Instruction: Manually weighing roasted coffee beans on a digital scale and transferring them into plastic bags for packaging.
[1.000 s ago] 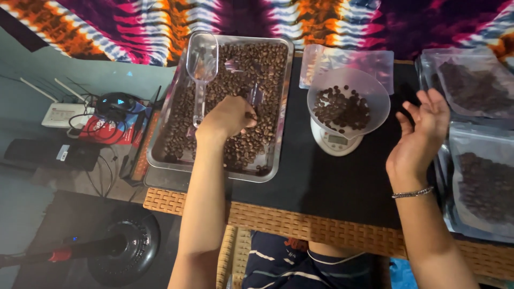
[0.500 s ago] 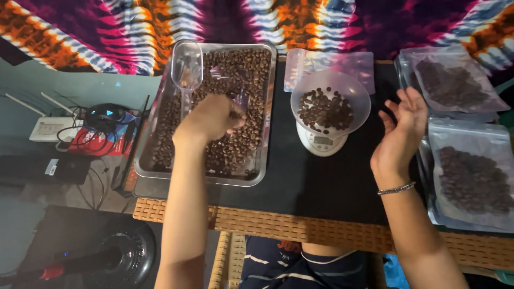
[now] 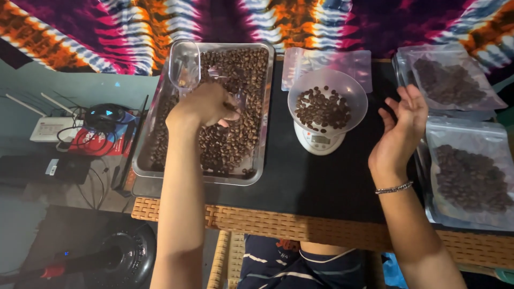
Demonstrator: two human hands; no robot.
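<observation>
Two bare hands work over a table. Left of the scale (image 3: 321, 140), the left hand (image 3: 203, 107) dips curled fingers into a metal tray (image 3: 257, 166) of coffee beans (image 3: 235, 139); whether it has pinched any is hidden. A clear scoop (image 3: 183, 67) lies just behind it. The right hand (image 3: 400, 128) hovers right of the scale, fingers spread, empty. Lifting just a few beans suits fine topping-up of the bowl (image 3: 350, 93).

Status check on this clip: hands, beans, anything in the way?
Left hand in the bean tray, closed on beans. Right hand open, empty, beside the scale bowl. Clear scoop lies in tray.
</observation>
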